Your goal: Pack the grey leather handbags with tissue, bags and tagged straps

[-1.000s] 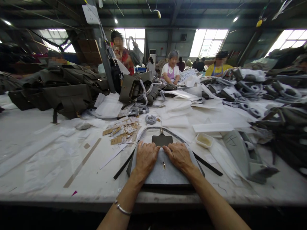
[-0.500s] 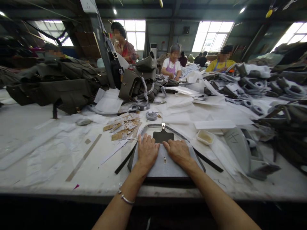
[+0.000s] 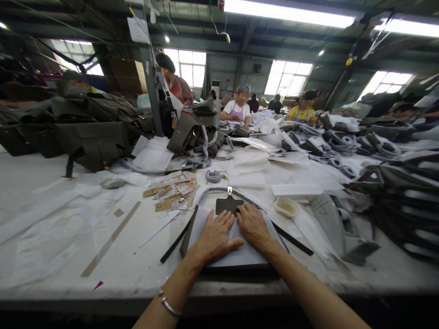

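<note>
A dark bag (image 3: 184, 242) lies at the table's front edge, its face covered by a pale grey sheet (image 3: 245, 257). My left hand (image 3: 216, 237) rests flat on the sheet with its fingers spread and thumb pointing right. Beside it, my right hand (image 3: 254, 227) lies on the sheet's upper right part, fingers slightly bent, the tips near a dark flap (image 3: 226, 205) with a metal clasp (image 3: 229, 191). A wrapped handle arches behind the flap. Dark straps (image 3: 297, 241) stick out on both sides of the bag.
Paper tags (image 3: 171, 196) and a wrapped coil (image 3: 213, 176) lie beyond the bag. At the right are a small white dish (image 3: 286, 207) and a grey tape dispenser (image 3: 338, 224). Dark bags (image 3: 92, 141) pile up at the left. Several people work across the table.
My left hand has slid down and toward the middle of the sheet, now covering the small metal piece there. My right hand's fingers have moved up beside the flap. The view has tilted upward.
</note>
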Action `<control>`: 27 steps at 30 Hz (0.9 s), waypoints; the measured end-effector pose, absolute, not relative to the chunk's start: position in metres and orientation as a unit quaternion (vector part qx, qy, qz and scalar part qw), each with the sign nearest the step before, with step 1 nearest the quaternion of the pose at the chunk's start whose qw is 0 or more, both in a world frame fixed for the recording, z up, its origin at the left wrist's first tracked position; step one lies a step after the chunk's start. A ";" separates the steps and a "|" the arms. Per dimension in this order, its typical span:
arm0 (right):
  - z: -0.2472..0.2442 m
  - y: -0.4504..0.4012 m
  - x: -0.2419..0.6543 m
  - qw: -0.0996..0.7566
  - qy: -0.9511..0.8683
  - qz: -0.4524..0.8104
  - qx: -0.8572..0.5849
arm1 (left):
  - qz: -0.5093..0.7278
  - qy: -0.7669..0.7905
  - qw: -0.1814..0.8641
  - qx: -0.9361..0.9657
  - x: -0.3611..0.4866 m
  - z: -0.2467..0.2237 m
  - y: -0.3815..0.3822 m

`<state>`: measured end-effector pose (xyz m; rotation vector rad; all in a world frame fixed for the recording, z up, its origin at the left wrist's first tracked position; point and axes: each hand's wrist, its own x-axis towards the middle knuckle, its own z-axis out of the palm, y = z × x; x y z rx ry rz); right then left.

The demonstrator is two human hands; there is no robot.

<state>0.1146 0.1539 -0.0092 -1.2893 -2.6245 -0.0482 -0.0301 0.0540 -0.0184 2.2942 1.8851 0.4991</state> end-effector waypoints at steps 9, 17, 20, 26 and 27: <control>0.012 0.167 0.127 0.040 -0.932 0.107 -0.345 | 0.176 0.630 0.052 0.755 -0.025 -0.025 0.055; 0.030 0.209 0.091 0.093 -0.858 0.245 -0.442 | 0.158 0.641 0.071 0.748 -0.024 -0.015 0.052; 0.032 0.219 0.071 0.097 -0.844 0.290 -0.440 | 0.157 0.638 0.068 0.751 -0.024 -0.013 0.052; 0.039 0.211 0.072 0.126 -0.824 0.357 -0.422 | 0.161 0.637 0.050 0.752 -0.024 -0.013 0.051; 0.043 0.208 0.078 0.130 -0.822 0.364 -0.417 | 0.165 0.636 0.047 0.752 -0.024 -0.013 0.050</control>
